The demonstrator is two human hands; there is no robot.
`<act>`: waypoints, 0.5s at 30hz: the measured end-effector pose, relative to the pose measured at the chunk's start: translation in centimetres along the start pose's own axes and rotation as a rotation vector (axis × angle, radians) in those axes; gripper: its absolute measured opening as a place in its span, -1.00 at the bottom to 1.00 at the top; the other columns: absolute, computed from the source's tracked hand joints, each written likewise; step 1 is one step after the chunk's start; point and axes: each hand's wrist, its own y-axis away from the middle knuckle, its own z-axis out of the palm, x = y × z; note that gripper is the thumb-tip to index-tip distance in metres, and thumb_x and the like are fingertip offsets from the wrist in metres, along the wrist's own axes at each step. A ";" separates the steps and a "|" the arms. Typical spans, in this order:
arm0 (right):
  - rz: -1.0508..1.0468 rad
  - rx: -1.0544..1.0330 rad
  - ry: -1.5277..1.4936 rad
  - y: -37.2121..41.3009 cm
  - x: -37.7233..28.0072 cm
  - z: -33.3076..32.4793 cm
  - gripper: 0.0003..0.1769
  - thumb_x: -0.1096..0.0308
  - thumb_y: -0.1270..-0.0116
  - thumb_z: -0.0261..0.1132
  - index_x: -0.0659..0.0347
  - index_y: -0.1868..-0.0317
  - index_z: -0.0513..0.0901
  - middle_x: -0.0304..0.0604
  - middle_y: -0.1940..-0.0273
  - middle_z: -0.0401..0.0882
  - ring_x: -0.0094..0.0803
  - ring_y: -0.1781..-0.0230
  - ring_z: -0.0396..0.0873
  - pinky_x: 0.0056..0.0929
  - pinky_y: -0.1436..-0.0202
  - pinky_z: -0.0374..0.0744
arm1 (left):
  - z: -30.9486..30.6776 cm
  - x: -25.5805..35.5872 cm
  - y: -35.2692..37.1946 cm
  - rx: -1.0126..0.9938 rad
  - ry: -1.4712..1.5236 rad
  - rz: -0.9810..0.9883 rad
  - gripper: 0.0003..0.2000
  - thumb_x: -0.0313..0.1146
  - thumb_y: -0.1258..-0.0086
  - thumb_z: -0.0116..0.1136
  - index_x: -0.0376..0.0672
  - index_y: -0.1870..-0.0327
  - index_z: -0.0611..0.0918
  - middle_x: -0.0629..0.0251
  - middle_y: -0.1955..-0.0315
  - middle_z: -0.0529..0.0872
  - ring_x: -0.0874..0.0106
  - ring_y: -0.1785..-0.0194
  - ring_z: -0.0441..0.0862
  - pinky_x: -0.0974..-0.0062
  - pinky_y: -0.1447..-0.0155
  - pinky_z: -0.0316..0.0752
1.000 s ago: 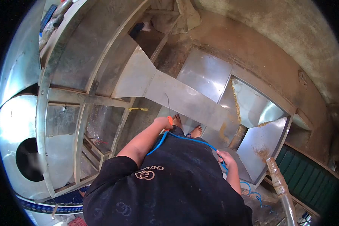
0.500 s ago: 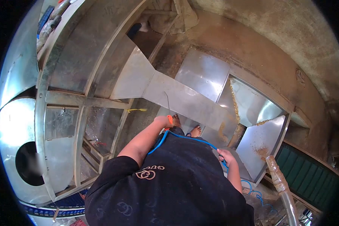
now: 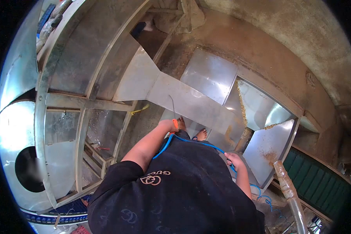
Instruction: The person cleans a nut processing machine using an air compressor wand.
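Note:
My left hand (image 3: 168, 125) is closed around an orange-handled air blow gun (image 3: 176, 124) whose thin metal nozzle (image 3: 172, 106) points up and away over a stainless steel chute (image 3: 191, 102). A blue air hose (image 3: 191, 143) runs from the gun across my black shirt to my right hand (image 3: 234, 160), which grips it at my right side. The hose coils on toward the floor (image 3: 263, 199). My bare feet (image 3: 195, 130) stand on sheet metal just below the gun.
A steel frame of bars (image 3: 85, 103) and a curved drum with a round opening (image 3: 27, 169) stand at left. Steel hopper panels dusted with brown husk (image 3: 267, 152) lie at right. A clear ribbed hose (image 3: 290, 195) and green slats (image 3: 319, 183) sit lower right.
Hands and hose keep almost the same pose. The view has shifted slightly. The yellow strip by the frame now hangs at a different angle.

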 end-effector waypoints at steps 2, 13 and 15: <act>0.000 -0.004 0.000 0.0 0.0 0.0 -0.66 0.08 -0.16 0.32 0.14 0.41 0.41 -0.45 0.68 0.20 -0.64 0.72 0.17 -0.55 0.59 0.23 | 0.2 -0.1 0.0 0.009 0.000 0.016 -0.46 0.13 0.04 0.11 -0.09 0.14 0.65 0.14 0.11 0.63 0.24 0.02 0.57 0.34 -0.03 0.45; -0.005 -0.011 -0.024 -0.2 0.1 0.5 -0.65 0.10 -0.16 0.32 0.17 0.39 0.40 -0.45 0.67 0.17 -0.63 0.72 0.16 -0.55 0.59 0.24 | 0.7 -1.1 -0.9 0.017 0.025 0.051 -0.43 0.19 0.05 0.11 -0.10 0.16 0.65 0.11 0.12 0.63 0.21 0.04 0.58 0.32 -0.02 0.45; -0.006 -0.006 -0.006 -0.1 -0.1 0.5 -0.65 0.10 -0.16 0.32 0.16 0.41 0.40 -0.45 0.67 0.17 -0.63 0.72 0.17 -0.55 0.59 0.25 | 0.6 -1.1 -0.7 0.023 0.024 0.048 -0.43 0.19 0.05 0.12 -0.10 0.15 0.65 0.11 0.11 0.62 0.20 0.05 0.58 0.32 -0.01 0.46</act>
